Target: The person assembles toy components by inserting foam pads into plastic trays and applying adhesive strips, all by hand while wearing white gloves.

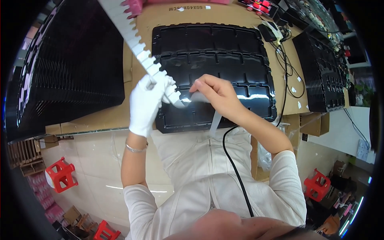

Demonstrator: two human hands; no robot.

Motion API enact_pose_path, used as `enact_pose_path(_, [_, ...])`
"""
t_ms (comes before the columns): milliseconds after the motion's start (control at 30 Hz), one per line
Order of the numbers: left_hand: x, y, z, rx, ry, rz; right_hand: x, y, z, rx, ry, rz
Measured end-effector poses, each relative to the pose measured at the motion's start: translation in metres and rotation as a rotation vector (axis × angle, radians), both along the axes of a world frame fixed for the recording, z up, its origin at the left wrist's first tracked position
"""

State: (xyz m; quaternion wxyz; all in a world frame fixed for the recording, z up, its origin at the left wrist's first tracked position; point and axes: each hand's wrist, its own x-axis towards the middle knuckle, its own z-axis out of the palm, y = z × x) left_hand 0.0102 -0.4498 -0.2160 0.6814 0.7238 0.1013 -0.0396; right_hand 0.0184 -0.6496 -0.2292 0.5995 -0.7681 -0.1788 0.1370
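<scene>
My left hand (145, 105), in a white glove with a bracelet at the wrist, is closed round a long white strip (130, 34) with a row of notches along one edge. The strip slants up and left from the glove, and its short lower end bends toward the right. My bare right hand (219, 93) is pinched on a thin, pale, see-through ribbon (216, 123) that hangs in a loop below the fingers; part of it is blurred. Beneath both hands a black plastic tray (212, 42) with moulded ridges lies on the table.
Tall stacks of black trays stand at left (86, 64) and right (318, 72). A black cable (285, 72) loops over the cardboard-covered table (176, 12) near a dark adapter (265, 34). Red stools (62, 175) stand on the floor behind me.
</scene>
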Motion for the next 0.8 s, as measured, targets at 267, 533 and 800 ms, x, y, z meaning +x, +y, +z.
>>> enact_pose_path(267, [-0.039,-0.042,-0.003,-0.092,-0.131,0.084,-0.040,-0.013,0.013,-0.011,-0.096,-0.196])
enact_pose_path(533, [-0.046,-0.067,0.000,-0.097,0.190,-0.131,-0.070,-0.047,-0.008,-0.057,-0.645,-0.269])
enact_pose_path(800, [-0.061,-0.081,-0.012,-0.024,0.223,-0.194,-0.051,-0.159,0.017,-0.169,0.022,-0.436])
